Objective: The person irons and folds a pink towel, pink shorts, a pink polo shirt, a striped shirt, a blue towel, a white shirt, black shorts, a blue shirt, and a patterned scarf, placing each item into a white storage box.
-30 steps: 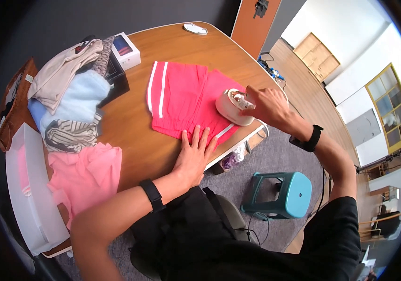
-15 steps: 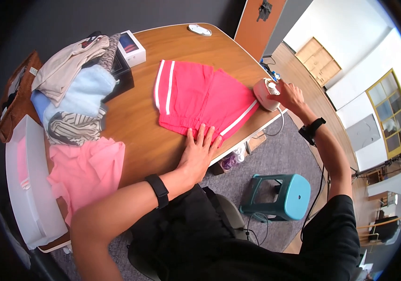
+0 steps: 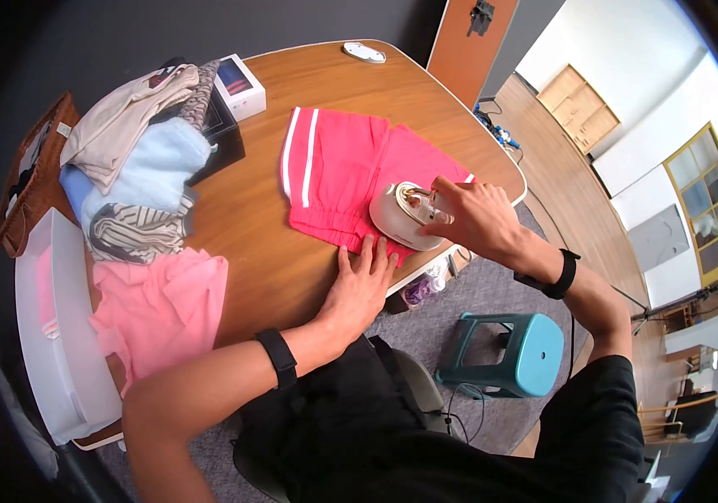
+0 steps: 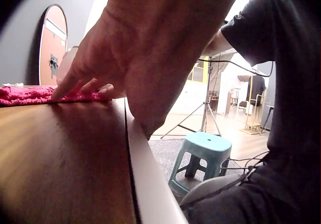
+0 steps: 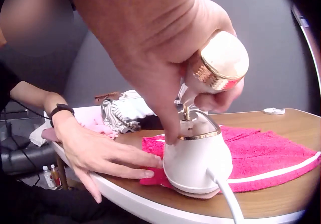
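Pink-red shorts (image 3: pixel 342 168) with white side stripes lie spread on the wooden table (image 3: pixel 246 243). My right hand (image 3: pixel 481 220) grips the handle of a small white iron (image 5: pixel 198 158) with gold trim. The iron stands on the shorts near the table's front edge, its white cord trailing from the lower side. My left hand (image 3: pixel 355 289) rests with extended fingers on the waistband side, fingertips close beside the iron. In the left wrist view, those fingers (image 4: pixel 65 86) touch the edge of the fabric.
Folded clothes (image 3: pixel 137 155), a pink garment (image 3: pixel 170 306) and a translucent bin (image 3: pixel 70 360) stand at the left. A white box (image 3: pixel 241 90) sits behind them, and a white oval stand (image 3: pixel 365 53) lies at the far edge. A teal stool (image 3: pixel 535 356) is on the floor.
My right hand took the iron rightward off the end of the shorts, then brought it back left onto them near my left hand. The left hand stays on the waistband.
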`<state>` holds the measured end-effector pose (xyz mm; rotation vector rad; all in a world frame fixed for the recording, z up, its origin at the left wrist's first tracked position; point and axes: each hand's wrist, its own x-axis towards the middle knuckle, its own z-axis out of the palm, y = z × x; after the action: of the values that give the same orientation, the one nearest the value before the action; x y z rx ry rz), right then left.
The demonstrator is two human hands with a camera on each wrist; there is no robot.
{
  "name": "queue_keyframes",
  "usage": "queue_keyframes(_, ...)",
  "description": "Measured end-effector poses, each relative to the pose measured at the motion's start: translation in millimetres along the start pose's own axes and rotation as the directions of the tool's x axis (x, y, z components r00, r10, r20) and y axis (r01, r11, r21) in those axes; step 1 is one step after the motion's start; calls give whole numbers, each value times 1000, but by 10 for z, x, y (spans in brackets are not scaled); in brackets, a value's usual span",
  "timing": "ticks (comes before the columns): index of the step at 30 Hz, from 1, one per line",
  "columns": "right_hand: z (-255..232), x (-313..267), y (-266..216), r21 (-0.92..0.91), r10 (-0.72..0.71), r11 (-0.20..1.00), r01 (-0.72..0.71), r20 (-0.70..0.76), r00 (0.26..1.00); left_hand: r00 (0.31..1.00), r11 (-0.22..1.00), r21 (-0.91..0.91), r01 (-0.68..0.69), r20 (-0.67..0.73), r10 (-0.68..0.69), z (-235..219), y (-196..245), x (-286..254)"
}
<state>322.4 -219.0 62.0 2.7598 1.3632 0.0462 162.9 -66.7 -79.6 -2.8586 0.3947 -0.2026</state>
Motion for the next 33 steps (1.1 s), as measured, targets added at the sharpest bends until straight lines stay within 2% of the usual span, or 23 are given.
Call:
queue_keyframes(3, 61, 61, 41, -40, 38, 999, -37, 25, 999, 1000, 1000, -9, -2, -19, 2, 27, 8, 2)
queue_keyframes(6, 92, 130, 304, -90, 50, 995, -49, 11, 999, 1000, 1000, -12, -25, -6, 25, -36, -28, -8)
queue_keyframes(8, 98, 163, 492, -121, 116, 986, -115, -5, 993, 999, 999, -8, -44, 19, 44, -100, -52, -16)
queue_keyframes(11, 149, 218, 911, -129, 181, 974, -186, -43, 982, 999, 999, -39, -36, -22, 35, -42, -49, -9)
queue_keyframes(15, 154, 205, 1371, -140, 359, 921, -363, -48, 932, 998, 997, -50, -60, -16, 59, -43, -71, -21)
queue_keyframes(18, 97, 152, 1495, -110, 384, 910, -400, -145, 912, 994, 992, -94, -79, -82, 71, 63, -101, -20)
queue_keyframes(19, 82, 153, 1509, -68, 431, 893, -445, -156, 889, 991, 982, -146, -120, -79, 110, 58, -158, -24)
queue_keyframes(20, 68, 130, 1497, 2, 404, 910, -414, -223, 887, 987, 969, -188, -161, -59, 152, 5, -240, -30)
queue_keyframes(22, -24, 125, 1417, 21, 413, 908, -418, -217, 885, 968, 930, -271, -246, -25, 249, -86, -402, -33)
queue_keyframes(23, -69, 122, 1357, 3, 382, 920, -391, -222, 897, 963, 900, -343, -268, -81, 256, -59, -456, -34)
queue_keyframes(26, -221, 141, 1131, -45, 288, 951, -305, -226, 931, 954, 788, -543, -288, -96, 283, -43, -633, -64)
queue_keyframes(27, -285, 144, 1038, -56, 258, 960, -276, -216, 942, 955, 761, -578, -294, -142, 261, -53, -691, -74)
queue_keyframes(31, -392, 201, 889, -104, 175, 975, -198, -190, 966, 969, 673, -713, -197, -38, 243, -332, -976, -153)
queue_keyframes(33, -463, 251, 834, -150, 147, 973, -174, -179, 973, 976, 750, -651, -115, 65, 206, -320, -1017, -196)
